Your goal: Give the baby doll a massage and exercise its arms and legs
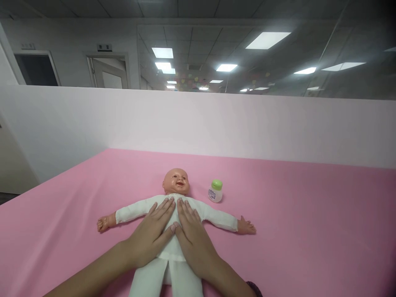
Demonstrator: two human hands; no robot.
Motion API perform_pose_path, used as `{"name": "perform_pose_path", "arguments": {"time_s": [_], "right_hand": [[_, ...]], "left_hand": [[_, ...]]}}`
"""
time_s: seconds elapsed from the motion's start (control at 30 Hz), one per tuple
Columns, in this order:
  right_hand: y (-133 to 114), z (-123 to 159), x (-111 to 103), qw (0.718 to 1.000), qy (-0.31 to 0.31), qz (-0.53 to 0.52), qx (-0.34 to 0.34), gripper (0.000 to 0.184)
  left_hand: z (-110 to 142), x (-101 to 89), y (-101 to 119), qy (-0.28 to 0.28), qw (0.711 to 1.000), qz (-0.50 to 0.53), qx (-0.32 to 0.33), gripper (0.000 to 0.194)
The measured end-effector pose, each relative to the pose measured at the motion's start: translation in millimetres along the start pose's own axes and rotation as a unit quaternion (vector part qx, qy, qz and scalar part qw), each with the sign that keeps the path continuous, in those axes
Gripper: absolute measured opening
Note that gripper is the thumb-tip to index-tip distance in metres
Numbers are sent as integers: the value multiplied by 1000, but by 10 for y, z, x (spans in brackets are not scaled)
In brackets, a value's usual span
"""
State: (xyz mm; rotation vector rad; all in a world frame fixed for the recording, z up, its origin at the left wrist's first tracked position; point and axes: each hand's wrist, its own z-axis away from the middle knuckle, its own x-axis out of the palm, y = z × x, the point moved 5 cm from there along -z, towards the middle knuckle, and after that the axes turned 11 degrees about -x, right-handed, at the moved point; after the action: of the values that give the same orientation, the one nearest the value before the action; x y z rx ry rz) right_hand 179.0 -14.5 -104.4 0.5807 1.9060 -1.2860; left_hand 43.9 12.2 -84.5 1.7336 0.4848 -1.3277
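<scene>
A baby doll (pixel 176 181) in a white suit lies on its back on the pink sheet (pixel 293 222), arms spread, head away from me. My left hand (pixel 154 231) lies flat on the left side of its chest, fingers stretched out. My right hand (pixel 193 233) rests flat on the right side, fingers pointing toward the doll's head. The two thumbs meet over the doll's belly. Neither hand holds anything. A small white bottle with a green cap (pixel 215 191) stands upright just right of the doll's head.
A white partition wall (pixel 216 123) runs along the far edge of the pink surface. The surface's left edge slants down toward the near left. Beyond the wall are ceiling lights and doors.
</scene>
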Motion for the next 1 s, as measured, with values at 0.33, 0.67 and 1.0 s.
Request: {"name": "perform_pose_path", "arguments": {"time_s": [0.33,0.67,1.0], "right_hand": [[50,19,-4,997,22,7,68,65],[9,84,-50,995,47,20,81,66],[61,38,-460,981,182,62,34,37]], "left_hand": [[10,16,-64,-26,993,15,-112,78],[59,-26,-82,-15,984,-43,-170,78],[4,-273,-87,67,964,-164,-201,56]]}}
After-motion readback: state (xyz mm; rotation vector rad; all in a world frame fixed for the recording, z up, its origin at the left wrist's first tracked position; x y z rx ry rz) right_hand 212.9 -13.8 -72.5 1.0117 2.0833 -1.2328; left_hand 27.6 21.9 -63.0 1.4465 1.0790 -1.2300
